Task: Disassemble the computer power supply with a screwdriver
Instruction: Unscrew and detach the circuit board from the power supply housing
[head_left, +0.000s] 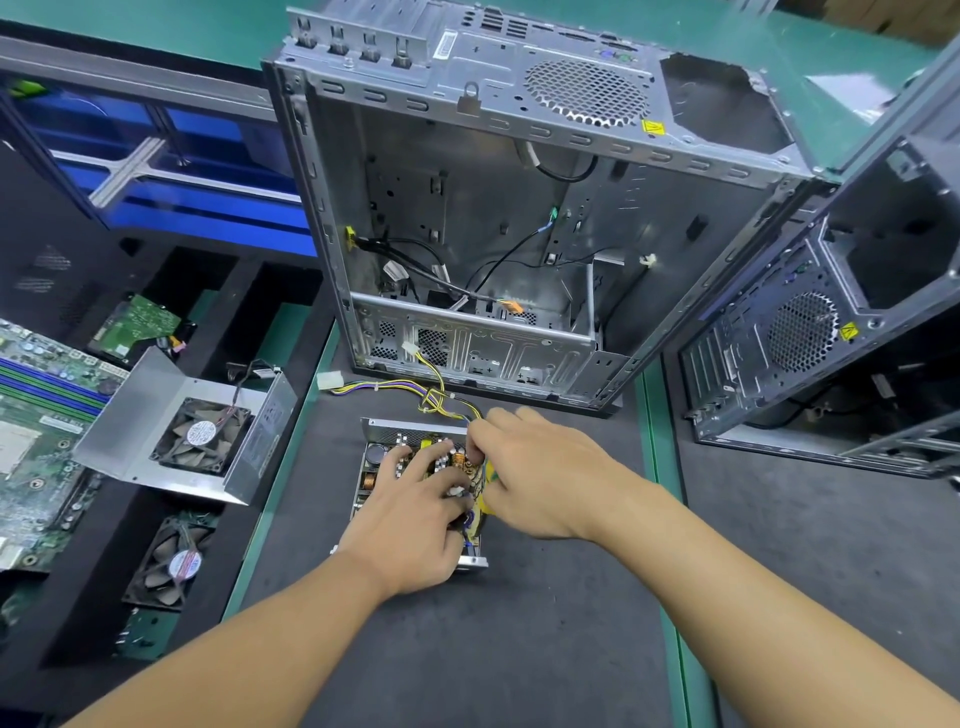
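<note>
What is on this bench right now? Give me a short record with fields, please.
activity: taking apart an open power supply
left hand: fingers spread over its circuit parts
right hand: fingers curled at its right edge, by the wires
removed cover: lies to the left, fan inside
behind: open computer case
screwdriver: not in view

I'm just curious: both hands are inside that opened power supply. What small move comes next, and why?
Probably ease the circuit board out of its metal tray: the cover with its fan lies aside, the left hand rests on the board, the right hand pinches its edge.
</note>
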